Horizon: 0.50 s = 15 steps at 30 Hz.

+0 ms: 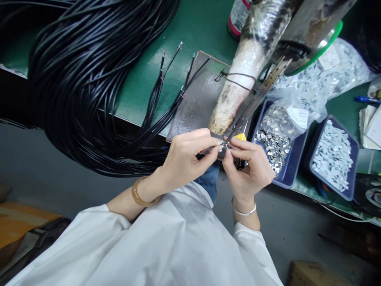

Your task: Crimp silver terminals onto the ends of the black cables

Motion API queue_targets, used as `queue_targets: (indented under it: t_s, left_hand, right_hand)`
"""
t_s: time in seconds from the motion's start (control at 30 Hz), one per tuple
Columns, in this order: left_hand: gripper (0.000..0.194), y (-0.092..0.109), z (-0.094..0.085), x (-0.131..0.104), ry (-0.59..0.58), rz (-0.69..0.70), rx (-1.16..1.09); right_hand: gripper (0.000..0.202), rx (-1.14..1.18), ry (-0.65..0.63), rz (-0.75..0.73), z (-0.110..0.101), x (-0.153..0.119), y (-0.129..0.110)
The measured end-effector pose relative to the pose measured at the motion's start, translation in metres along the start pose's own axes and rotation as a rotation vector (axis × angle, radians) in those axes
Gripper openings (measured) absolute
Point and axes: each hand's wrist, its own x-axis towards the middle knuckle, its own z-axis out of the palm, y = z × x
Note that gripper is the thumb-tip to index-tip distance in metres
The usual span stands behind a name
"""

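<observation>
My left hand point(190, 157) pinches a tiny metal part at the tip of a soldering iron point(245, 111), its thumb and forefinger closed together. Opposite it, my right hand point(248, 165) holds a thin wire point(228, 146) between closed fingers, its fingertips close to those of my left hand. Both hands are at the front edge of a grey metal plate point(190, 113). Just behind the fingertips, a white wrapped rod point(230, 99) with a scorched end slants down. The fingers partly hide the small part.
A thick bundle of black cables point(80, 79) fills the left side. To the right stand a blue tray of metal pieces point(288, 174) and another of pale pieces point(354, 159). Behind them lie plastic bags point(345, 75). A bottle point(238, 18) stands at the back.
</observation>
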Motion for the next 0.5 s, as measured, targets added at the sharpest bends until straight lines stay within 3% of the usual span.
queue_targets:
  t_s: [0.2, 0.5]
  left_hand:
    - [0.014, -0.0004, -0.002, 0.0012, 0.013, 0.01, -0.014]
    - [0.016, -0.003, -0.0059, 0.0003, -0.078, 0.009, 0.036]
  right_hand:
    - [0.018, -0.005, -0.017, 0.018, -0.0017, 0.003, -0.0034]
    - [0.018, -0.033, -0.088, -0.053, -0.0044, -0.0009, 0.0016]
